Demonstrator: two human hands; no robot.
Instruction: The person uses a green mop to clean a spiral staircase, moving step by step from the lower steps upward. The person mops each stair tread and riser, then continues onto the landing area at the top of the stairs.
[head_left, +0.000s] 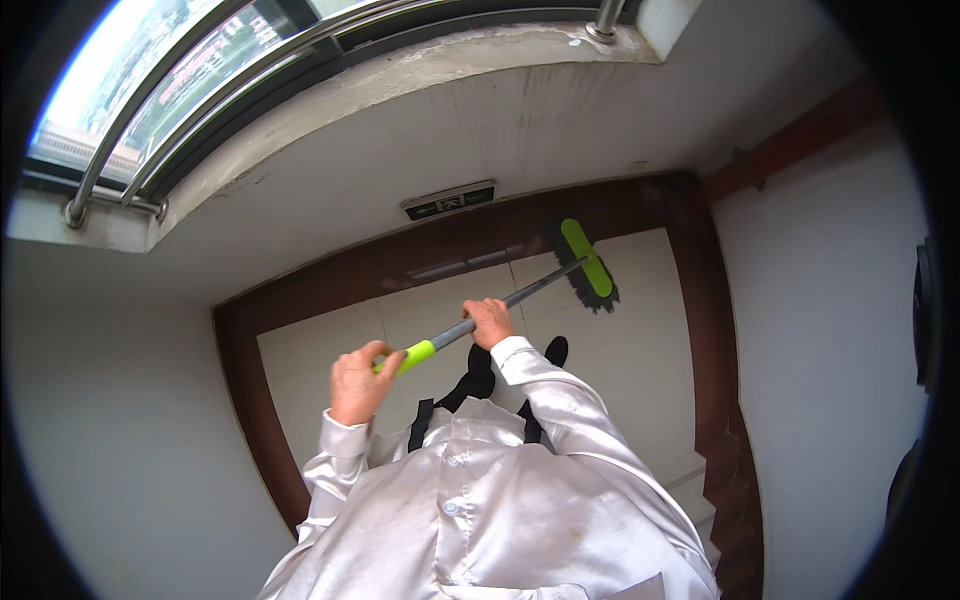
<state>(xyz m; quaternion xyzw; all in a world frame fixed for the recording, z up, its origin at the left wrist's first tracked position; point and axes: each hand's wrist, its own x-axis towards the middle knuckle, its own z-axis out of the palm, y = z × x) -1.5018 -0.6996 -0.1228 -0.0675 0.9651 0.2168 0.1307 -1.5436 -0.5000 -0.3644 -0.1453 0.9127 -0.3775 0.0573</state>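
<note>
A long-handled mop (586, 259) with a bright green oval head and a dark grey fringe rests on the pale tiled floor, beside the dark red border below the window wall. Its grey pole slants down to a lime-green grip at the left. My left hand (363, 381) is closed round the end of that grip. Farther along, my right hand (489, 322) holds the grey part of the pole. Both of my feet in black shoes stand on the tiles just below the pole.
A dark red tiled border (600, 210) edges the floor. An exit sign (450, 200) sits low on the wall ahead, under a worn window ledge (450, 64) with steel railings (112, 142). A red pipe (802, 142) runs along the right wall. Steps show at the lower right.
</note>
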